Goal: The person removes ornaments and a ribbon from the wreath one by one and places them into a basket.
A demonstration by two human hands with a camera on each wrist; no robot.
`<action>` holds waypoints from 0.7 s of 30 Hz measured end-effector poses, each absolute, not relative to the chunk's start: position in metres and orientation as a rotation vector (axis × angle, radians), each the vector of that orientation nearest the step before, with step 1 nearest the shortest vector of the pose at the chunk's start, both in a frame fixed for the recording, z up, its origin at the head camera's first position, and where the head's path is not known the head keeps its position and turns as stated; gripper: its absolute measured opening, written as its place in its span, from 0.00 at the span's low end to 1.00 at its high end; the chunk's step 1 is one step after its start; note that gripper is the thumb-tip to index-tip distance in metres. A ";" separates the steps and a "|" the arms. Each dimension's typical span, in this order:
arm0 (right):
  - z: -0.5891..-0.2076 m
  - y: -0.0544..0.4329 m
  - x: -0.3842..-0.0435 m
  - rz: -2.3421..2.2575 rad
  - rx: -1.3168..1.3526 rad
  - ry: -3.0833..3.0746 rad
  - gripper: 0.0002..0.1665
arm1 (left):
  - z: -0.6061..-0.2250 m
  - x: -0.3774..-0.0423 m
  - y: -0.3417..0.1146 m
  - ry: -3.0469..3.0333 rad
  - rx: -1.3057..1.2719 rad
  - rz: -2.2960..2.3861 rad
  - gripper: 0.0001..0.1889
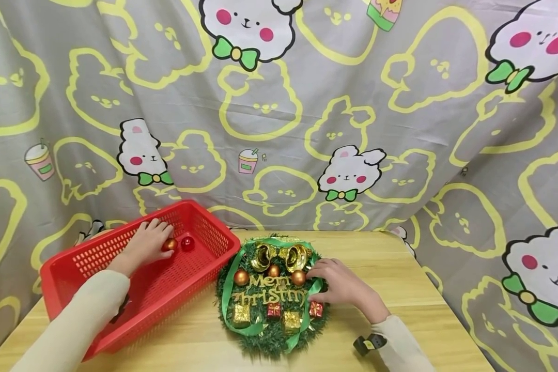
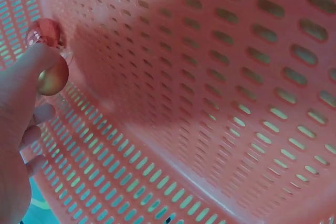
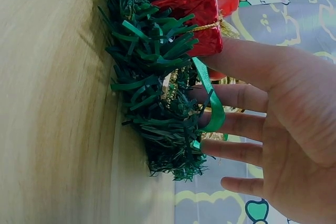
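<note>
My left hand (image 1: 149,243) reaches into the red plastic basket (image 1: 60,266). Its thumb and fingers pinch a copper-gold Christmas ball (image 2: 53,78), partly covered by the thumb in the left wrist view. Beside it in the basket lies a shiny red Christmas ball (image 1: 187,244). On the table, a green Christmas wreath (image 1: 265,343) carries gold bells (image 1: 296,257), copper balls (image 1: 241,277), gold lettering (image 1: 269,297), small gift boxes (image 1: 241,314) and green ribbon. My right hand (image 1: 341,284) rests at the wreath's right edge, fingers fairly straight, near another copper ball (image 1: 299,277); the fingertips are partly hidden by ribbon in the right wrist view.
The basket stands tilted across the left of the wooden table (image 1: 376,248), its right corner close to the wreath. A grey curtain (image 1: 269,119) with cartoon animals hangs behind the table and along its sides. A dark device is strapped at the right wrist.
</note>
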State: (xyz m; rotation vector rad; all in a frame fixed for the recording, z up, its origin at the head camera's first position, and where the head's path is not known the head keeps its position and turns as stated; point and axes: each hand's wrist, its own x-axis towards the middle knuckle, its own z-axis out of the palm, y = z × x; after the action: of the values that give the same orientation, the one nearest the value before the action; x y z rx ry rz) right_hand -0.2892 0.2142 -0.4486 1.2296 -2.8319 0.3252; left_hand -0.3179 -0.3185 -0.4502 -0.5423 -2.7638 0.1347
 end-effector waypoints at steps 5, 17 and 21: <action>-0.449 0.216 -0.289 0.318 1.237 -2.813 0.31 | -0.451 -0.319 -0.318 -2.785 -0.542 0.152 0.30; -0.450 0.214 -0.294 0.303 1.257 -2.807 0.31 | -0.448 -0.314 -0.315 -2.847 -0.528 0.144 0.32; -0.450 0.215 -0.294 0.304 1.268 -2.804 0.30 | -0.449 -0.316 -0.312 -2.875 -0.527 0.124 0.32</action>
State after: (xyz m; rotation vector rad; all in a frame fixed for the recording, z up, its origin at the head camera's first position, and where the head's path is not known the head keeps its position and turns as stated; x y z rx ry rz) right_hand -0.2936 0.2152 -0.4497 1.2675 -2.8038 0.3044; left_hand -0.3162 -0.3118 -0.4487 -0.5274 -2.8753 0.1243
